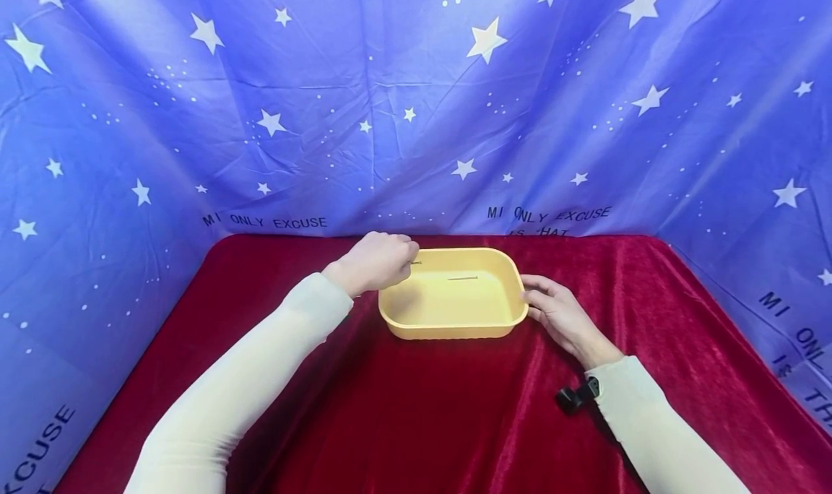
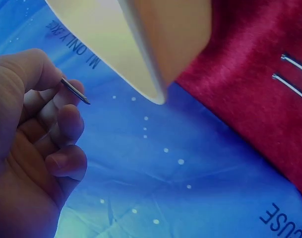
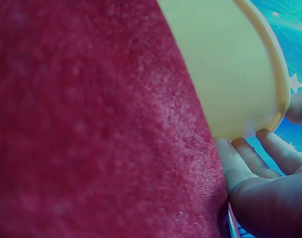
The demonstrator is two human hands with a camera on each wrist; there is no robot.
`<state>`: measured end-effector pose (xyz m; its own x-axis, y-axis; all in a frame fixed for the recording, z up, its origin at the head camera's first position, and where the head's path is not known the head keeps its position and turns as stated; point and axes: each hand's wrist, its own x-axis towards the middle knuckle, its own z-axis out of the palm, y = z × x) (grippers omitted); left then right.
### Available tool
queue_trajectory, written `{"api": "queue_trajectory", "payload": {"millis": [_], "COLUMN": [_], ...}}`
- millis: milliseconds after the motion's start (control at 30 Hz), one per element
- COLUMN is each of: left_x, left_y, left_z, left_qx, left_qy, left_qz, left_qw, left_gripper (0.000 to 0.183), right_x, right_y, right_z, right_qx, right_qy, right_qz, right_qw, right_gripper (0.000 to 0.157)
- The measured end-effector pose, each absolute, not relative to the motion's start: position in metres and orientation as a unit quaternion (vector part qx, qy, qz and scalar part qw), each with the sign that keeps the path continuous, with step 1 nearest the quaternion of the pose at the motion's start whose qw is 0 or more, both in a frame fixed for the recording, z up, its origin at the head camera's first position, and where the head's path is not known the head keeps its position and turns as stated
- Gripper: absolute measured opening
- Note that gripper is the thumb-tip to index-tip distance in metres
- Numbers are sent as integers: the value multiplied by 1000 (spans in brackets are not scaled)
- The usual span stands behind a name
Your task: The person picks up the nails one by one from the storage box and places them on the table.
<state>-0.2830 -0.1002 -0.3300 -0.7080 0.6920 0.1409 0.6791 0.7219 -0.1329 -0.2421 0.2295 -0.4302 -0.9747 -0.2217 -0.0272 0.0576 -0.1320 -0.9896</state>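
Note:
A yellow rounded tub (image 1: 455, 328) sits on the red cloth, with one thin nail (image 1: 463, 278) lying inside it. My left hand (image 1: 380, 261) is over the tub's back left corner, pinching a nail between thumb and forefinger. In the left wrist view this pinched nail (image 2: 76, 91) points its sharp tip away from the fingers, and the other fingers are curled loosely. My right hand (image 1: 555, 310) is at the tub's right end, its extended fingers (image 3: 277, 148) touching the outer wall near the rim.
Two more nails (image 2: 292, 87) lie on the red cloth beside the tub in the left wrist view. The red velvet cloth (image 1: 416, 407) covers the table. A blue curtain with white stars (image 1: 364, 61) encloses the back and sides. A small black camera (image 1: 575, 396) hangs at the right wrist.

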Motion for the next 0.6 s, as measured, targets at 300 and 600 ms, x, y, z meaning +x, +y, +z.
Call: {"api": "queue_trajectory", "payload": {"millis": [300, 600], "left_x": [-276, -268], "left_y": [-122, -148], "left_z": [-334, -344], "left_qx": [-376, -373], "left_qy": [-919, -919], "left_qz": [20, 21], "left_qw": [118, 127], "left_gripper": [9, 5], "right_x": [-243, -244], "right_y": [231, 230], "right_z": [-431, -431], "right_qx": [-66, -64], "right_qy": [652, 653], "right_qz": [-750, -749], "right_qw": [93, 95], "right_gripper": [46, 45]}}
